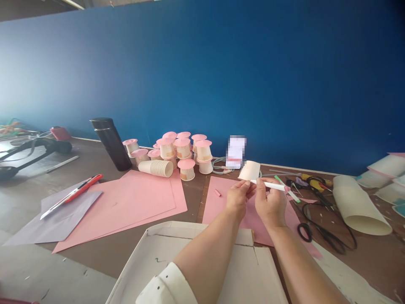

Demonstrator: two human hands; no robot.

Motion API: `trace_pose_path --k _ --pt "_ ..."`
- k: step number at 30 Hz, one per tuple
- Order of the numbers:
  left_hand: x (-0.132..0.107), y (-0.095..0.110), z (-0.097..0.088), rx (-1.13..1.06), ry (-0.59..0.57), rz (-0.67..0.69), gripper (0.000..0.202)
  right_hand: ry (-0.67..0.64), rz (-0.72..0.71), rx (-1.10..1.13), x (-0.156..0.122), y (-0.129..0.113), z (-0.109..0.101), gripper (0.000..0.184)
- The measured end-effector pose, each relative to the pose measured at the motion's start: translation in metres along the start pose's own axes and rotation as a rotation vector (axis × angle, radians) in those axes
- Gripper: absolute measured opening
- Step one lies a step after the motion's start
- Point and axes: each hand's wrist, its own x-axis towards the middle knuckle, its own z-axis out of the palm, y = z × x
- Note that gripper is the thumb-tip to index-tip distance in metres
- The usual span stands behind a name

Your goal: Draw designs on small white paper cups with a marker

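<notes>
Paper cup (249,170): hovering on its side above the desk (191,198), at 12 o'clock from my wrists. My left hand (238,198) fingers are pinching its lower edge. My right hand (270,203) fingers are pinching a white pen (268,185) whose end is meeting that edge.

Risk: the thin wall may be buckling or slipping if my pinch is tightening.

Containers: nested cups (156,167) lying at 10 o'clock, each holding the next. Pink-capped cups (183,148) are hiding their contents.
</notes>
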Motion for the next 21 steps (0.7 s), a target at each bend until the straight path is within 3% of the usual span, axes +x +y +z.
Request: trace_pose_path --k 15,21 --pt "0.0015 -0.0007 -0.0005 -0.015 0.025 -0.013 0.02 -0.015 0.03 0.014 0.0004 0.002 0.0006 0.028" --pt "-0.0006 0.0014 -0.0009 -0.084 0.045 -0.037 0.025 0.092 0.005 0.084 0.0009 -0.0018 -0.0019 0.025"
